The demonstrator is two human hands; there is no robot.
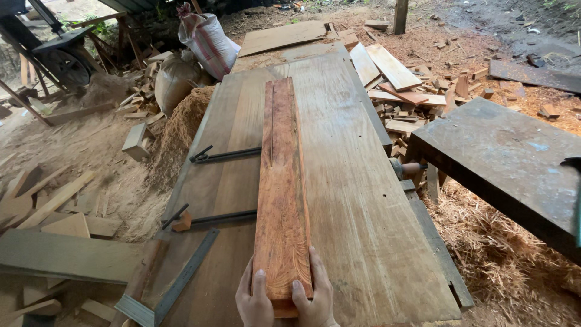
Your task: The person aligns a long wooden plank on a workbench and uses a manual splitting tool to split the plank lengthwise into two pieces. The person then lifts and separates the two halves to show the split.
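Reddish plank, rough-grained, lengthwise on the wooden surface, near end grasped by left grip and right grip, striped sack beyond the surface's far left corner.

Ground: sawdust pile left of the workbench
Offcuts: scattered wood scraps right of the workbench
Table: dark slab table further right

Reddish-orange plank with swirling darker grain near its close end, lying along the middle of a pale grey-brown tabletop streaked with long straight grain. Black metal clamp bars by the left edge. Grey steel square at the near left corner. Tan sawdust heap beyond the left edge. White sack striped red and blue past the far left corner.
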